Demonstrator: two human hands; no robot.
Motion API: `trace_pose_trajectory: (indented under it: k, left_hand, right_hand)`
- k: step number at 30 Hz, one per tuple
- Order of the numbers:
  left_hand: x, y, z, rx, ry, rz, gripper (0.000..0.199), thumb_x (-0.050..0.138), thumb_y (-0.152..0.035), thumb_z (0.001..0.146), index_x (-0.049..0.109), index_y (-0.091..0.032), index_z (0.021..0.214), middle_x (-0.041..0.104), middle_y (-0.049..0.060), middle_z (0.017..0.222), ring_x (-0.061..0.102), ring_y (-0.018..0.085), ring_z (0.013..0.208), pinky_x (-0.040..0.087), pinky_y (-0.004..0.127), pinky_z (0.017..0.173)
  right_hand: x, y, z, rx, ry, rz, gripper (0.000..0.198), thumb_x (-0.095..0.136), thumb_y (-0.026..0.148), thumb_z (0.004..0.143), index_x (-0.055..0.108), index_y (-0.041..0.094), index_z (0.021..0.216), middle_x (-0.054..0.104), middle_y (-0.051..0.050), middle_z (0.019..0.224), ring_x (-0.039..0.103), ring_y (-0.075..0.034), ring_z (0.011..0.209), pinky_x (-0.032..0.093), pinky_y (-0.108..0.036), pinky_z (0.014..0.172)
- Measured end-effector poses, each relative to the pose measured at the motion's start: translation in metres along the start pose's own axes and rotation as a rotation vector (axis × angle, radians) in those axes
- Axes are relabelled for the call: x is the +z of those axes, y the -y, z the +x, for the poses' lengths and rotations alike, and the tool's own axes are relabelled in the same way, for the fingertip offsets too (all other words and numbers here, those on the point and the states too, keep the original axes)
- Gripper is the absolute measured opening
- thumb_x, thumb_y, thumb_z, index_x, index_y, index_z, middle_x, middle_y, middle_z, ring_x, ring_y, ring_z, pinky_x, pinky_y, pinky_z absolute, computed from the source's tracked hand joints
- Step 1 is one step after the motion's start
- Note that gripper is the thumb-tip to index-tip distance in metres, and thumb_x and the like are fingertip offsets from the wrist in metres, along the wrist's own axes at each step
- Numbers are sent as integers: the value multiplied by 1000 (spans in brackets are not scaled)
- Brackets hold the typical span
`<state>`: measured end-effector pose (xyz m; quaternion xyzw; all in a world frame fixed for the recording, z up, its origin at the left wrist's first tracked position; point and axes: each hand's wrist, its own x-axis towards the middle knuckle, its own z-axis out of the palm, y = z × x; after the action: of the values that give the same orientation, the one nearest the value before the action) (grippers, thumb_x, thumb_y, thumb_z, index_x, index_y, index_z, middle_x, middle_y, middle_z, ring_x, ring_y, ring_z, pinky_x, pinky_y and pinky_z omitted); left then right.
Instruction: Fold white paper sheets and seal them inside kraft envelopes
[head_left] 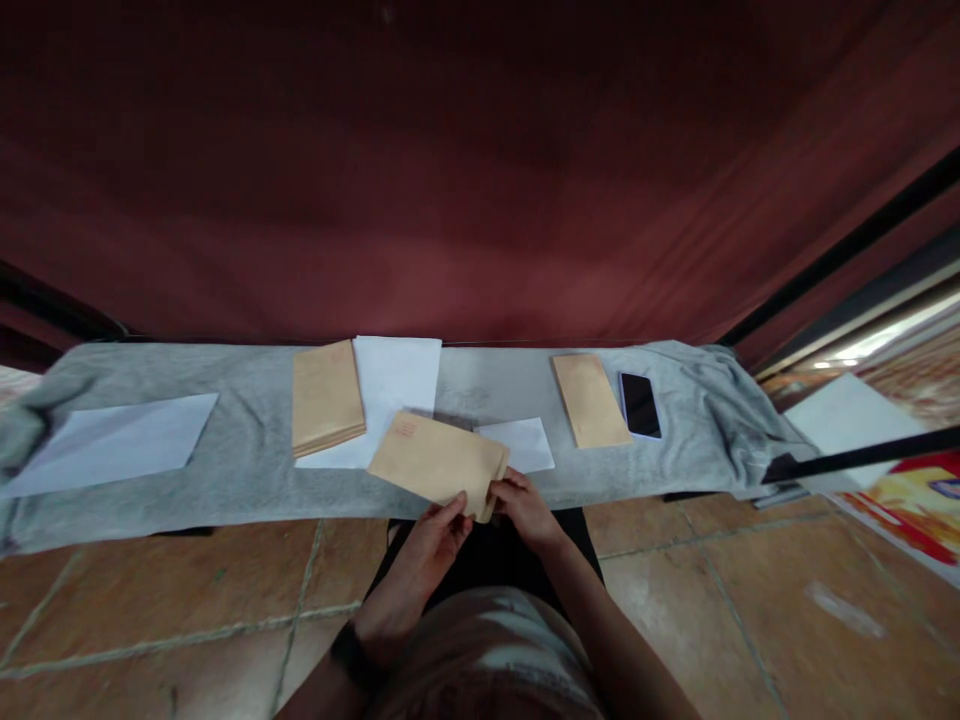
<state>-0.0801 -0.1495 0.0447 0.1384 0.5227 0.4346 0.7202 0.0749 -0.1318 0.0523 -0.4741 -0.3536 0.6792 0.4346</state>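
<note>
A brown paper envelope (439, 458) with small red print at its far left corner is held up at a slant over the near edge of the table. My left hand (439, 540) pinches its lower edge, thumb on top. At the envelope's right end, my right hand (525, 508) is closed on the edge by the flap. Behind that end lies a folded white paper (529, 443), partly covered by the envelope. A stack of brown envelopes (326, 395) rests to the left, on top of white sheets (401, 375).
On the right of the grey cloth (495, 375) lie a single brown envelope (592, 400) and a phone (641, 405). A white sheet (127, 440) is at the far left. A dark red curtain (480, 200) hangs behind the table; tiled floor (225, 590) shows in front.
</note>
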Motion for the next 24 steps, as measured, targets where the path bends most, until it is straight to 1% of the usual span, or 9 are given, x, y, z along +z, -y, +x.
trace_pose_trajectory:
  k: [4, 8, 10, 12, 13, 15, 17, 19, 24]
  left_hand:
    - [6, 10, -15, -45, 89, 25, 30, 85, -41, 68, 68, -24, 86, 73, 2, 91, 69, 17, 80, 55, 27, 69]
    - [9, 16, -30, -108, 260, 354, 35, 68, -56, 82, 68, -21, 78, 71, 7, 77, 68, 20, 69, 54, 33, 65]
    - [11, 8, -31, 121, 288, 619, 33, 66, -54, 83, 69, -22, 85, 73, 9, 85, 70, 24, 79, 56, 38, 75]
    - [12, -7, -24, 544, 223, 890, 35, 72, -46, 80, 69, -25, 108, 71, 11, 116, 65, 29, 111, 49, 45, 100]
    - [13, -16, -19, 743, 207, 1047, 53, 75, -43, 76, 63, -27, 125, 59, 13, 139, 52, 33, 131, 38, 52, 112]
    - [12, -33, -6, 977, 203, 1372, 80, 79, -41, 73, 47, -28, 145, 30, 13, 162, 24, 39, 149, 16, 61, 120]
    - [8, -44, 7, 1078, 215, 1624, 94, 80, -40, 73, 33, -30, 153, 13, 13, 167, 12, 39, 152, 7, 64, 120]
    - [3, -49, 18, 1111, 252, 1780, 102, 80, -42, 72, 24, -31, 157, 8, 14, 167, 11, 39, 152, 5, 65, 119]
    - [0, -46, 23, 1161, 324, 1890, 108, 80, -46, 69, 22, -26, 158, 25, 18, 162, 16, 41, 151, 6, 66, 118]
  right_hand:
    - [-6, -5, 6, -138, -89, -78, 34, 68, 49, 76, 72, 21, 94, 74, -1, 83, 68, -21, 78, 57, -33, 74]
    - [-18, -8, 9, -261, -211, -381, 21, 60, 36, 82, 71, 23, 95, 73, 0, 84, 66, -20, 81, 54, -31, 77]
    - [-25, -8, 8, -259, -261, -495, 20, 57, 30, 83, 70, 23, 96, 72, 0, 82, 66, -19, 79, 53, -31, 77]
    - [-29, -7, 7, -270, -246, -494, 24, 53, 29, 84, 70, 23, 101, 73, -1, 88, 67, -20, 84, 53, -32, 80]
    - [-30, -6, 6, -283, -217, -458, 27, 52, 30, 86, 69, 23, 106, 73, -1, 93, 67, -20, 88, 53, -32, 83]
    - [-31, -4, 5, -308, -151, -373, 33, 50, 31, 87, 66, 22, 114, 73, -2, 103, 67, -20, 96, 53, -33, 89]
    - [-32, -2, 3, -316, -116, -345, 35, 49, 30, 86, 67, 22, 115, 73, -2, 104, 67, -20, 97, 52, -34, 90]
    - [-34, 1, 1, -308, -115, -373, 33, 50, 30, 84, 69, 21, 109, 74, -1, 97, 67, -21, 92, 53, -34, 87]
    - [-44, 2, -4, -263, -138, -396, 30, 54, 33, 81, 71, 21, 103, 74, 0, 87, 67, -21, 85, 55, -33, 78]
